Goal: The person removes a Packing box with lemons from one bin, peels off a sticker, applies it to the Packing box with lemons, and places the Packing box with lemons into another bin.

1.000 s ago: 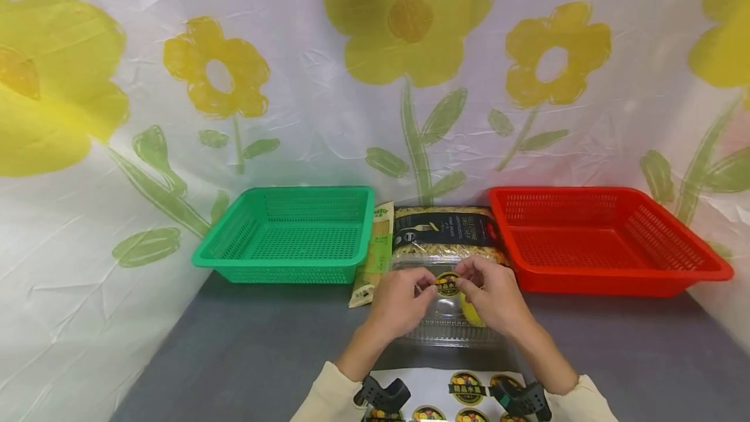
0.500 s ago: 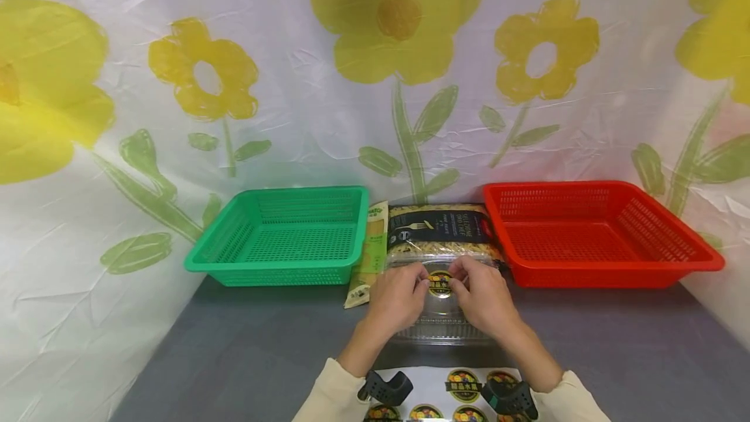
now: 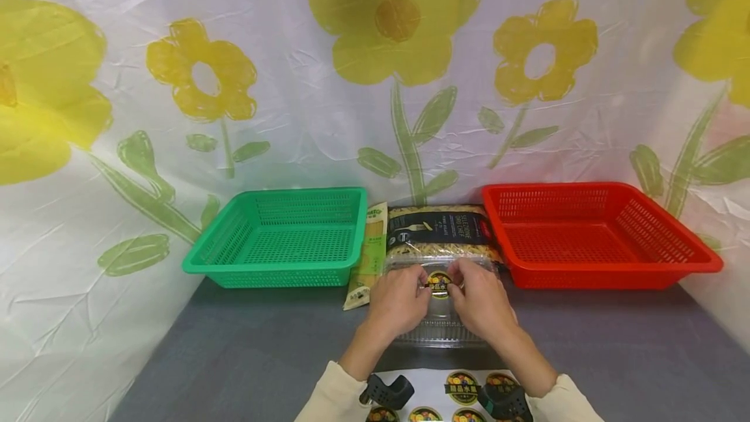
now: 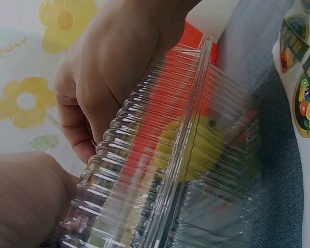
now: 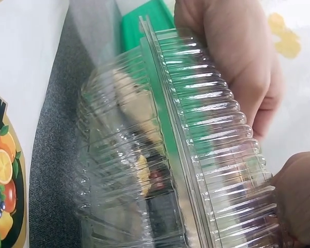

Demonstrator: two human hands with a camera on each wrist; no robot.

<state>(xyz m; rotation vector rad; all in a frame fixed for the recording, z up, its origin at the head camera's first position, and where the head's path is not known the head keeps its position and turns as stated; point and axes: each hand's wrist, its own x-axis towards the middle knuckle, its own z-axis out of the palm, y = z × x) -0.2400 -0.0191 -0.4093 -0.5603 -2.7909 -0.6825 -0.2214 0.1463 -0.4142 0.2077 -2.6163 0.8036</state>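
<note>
A clear plastic clamshell box [image 3: 442, 332] stands on the table with a yellow fruit [image 4: 196, 147] inside. On top of its lid is a round black-and-gold fruit sticker [image 3: 438, 284]. My left hand [image 3: 395, 298] pinches the sticker's left edge between thumb and forefinger, close against the lid. From the other side my right hand [image 3: 483, 298] pinches the right edge with bent fingers. In the head view the right hand hides the fruit. Both wrist views look through the box's ribbed side, and the sticker does not show there.
A white sheet of similar stickers [image 3: 430, 379] lies in front of the box, partly under the wrists. Behind it are a pasta bag [image 3: 439, 226] and a slim green-yellow packet [image 3: 370, 256]. A green basket [image 3: 275, 275] stands left, a red basket [image 3: 609, 277] right.
The sticker has come down from between the fingers onto the lid, and both hands have lowered slightly with it. The head view has shifted a little.
</note>
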